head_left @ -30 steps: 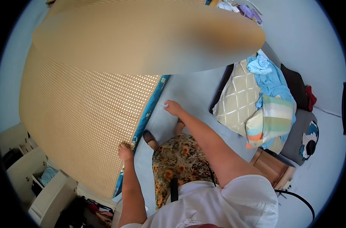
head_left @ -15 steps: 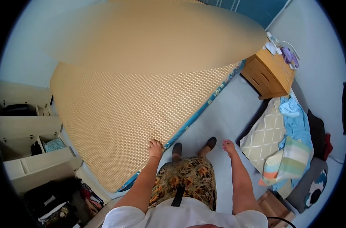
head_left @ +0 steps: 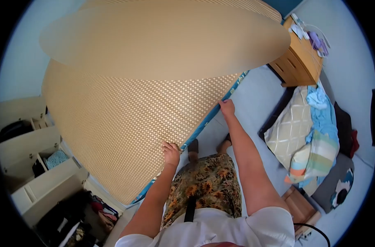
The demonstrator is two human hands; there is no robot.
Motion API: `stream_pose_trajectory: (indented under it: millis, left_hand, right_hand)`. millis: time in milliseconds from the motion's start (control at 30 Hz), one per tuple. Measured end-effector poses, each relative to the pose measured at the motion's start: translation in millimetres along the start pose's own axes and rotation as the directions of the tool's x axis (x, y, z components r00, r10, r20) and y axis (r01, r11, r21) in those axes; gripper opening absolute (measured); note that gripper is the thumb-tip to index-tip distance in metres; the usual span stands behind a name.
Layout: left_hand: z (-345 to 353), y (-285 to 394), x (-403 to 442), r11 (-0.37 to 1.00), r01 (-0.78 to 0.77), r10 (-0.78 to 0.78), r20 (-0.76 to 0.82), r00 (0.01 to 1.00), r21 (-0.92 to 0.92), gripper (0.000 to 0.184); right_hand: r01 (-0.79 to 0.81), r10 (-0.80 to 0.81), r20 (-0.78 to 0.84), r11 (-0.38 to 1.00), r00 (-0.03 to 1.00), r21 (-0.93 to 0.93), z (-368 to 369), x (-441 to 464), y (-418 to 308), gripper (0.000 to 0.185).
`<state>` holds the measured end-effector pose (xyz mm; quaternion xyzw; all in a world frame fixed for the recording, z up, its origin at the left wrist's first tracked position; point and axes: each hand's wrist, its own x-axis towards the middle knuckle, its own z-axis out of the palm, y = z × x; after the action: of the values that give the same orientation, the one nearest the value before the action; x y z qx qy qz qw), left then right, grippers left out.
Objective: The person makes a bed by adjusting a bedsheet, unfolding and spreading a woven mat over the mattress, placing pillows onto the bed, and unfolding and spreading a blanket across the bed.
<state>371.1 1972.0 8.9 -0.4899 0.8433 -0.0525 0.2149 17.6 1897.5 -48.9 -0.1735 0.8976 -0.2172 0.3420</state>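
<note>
I see a person in a white shirt (head_left: 232, 226) and flowered trousers (head_left: 204, 185), standing at the side of a bed. The woven mat (head_left: 125, 119) lies on this bed and fills the upper left and the middle of the frame; its upper part is blurred, so I cannot read it there. Along its right side runs the blue edge (head_left: 204, 123) of the mattress.

The left hand (head_left: 171, 153) is near the centre of the frame, with fingers bent and laid on the mat, close to its border. Whether it grasps the mat or only presses it, I cannot tell. The right hand (head_left: 227, 108) is higher and to the right, its fingers touching the blue edge; I cannot tell if they pinch something there.

The shoes (head_left: 193, 146) stand on the grey floor (head_left: 257, 90), just beside the bed. At the upper right is a wooden cabinet (head_left: 292, 68) with a purple thing (head_left: 316, 41) on its top. Below it, a beige cushion (head_left: 287, 127), a blue cloth (head_left: 322, 119) and a striped pillow (head_left: 319, 154) lie together in one heap. At the lower left, dark clothes (head_left: 61, 218) fill an open cupboard.
</note>
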Motion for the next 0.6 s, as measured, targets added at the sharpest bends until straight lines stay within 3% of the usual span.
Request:
stream_pose_trajectory:
  millis: [100,200,267,300,400,500,600]
  left_hand:
    - [10.0,4.1,8.1,0.999,-0.027,0.023,0.079,0.997,0.047,0.032]
    - [-0.7,4.4,17.9,0.997,0.0,0.014,0.178,0.984,-0.079,0.027]
    - [-2.8,5.3,22.7,0.988,0.034,-0.003,0.208,0.978,-0.148,0.023]
    - [-1.4,4.7,20.3,0.992,-0.003,0.019,0.124,0.992,-0.128,0.021]
    - [1.0,5.5,17.0,0.996,-0.081,0.077,0.089,0.993,0.038,0.014]
    - [-1.6,7.8,16.7,0.99,-0.118,0.109,0.107,0.988,0.077,0.014]
    - [-4.2,10.1,15.0,0.979,-0.142,0.128,0.103,0.986,0.143,0.016]
  right_hand:
    - [0.184,-0.206,-0.167,0.973,0.964,-0.136,-5.9,2.8,-4.3,0.03]
    - [-0.03,0.024,0.028,0.969,0.999,0.245,-12.5,3.3,-21.6,0.034]
    - [-0.018,-0.011,0.074,0.926,0.997,0.378,-20.0,1.1,-36.3,0.035]
    - [-0.015,-0.032,0.097,0.896,0.995,0.444,-20.1,4.1,-39.1,0.036]
    - [-0.037,0.014,0.056,0.9,0.998,0.434,-9.5,22.3,-36.3,0.043]
    - [-0.006,0.014,-0.042,0.982,0.999,0.187,-10.0,21.8,-36.9,0.037]
    - [-0.061,0.068,-0.03,0.981,0.997,0.182,-8.9,18.5,-40.0,0.041]
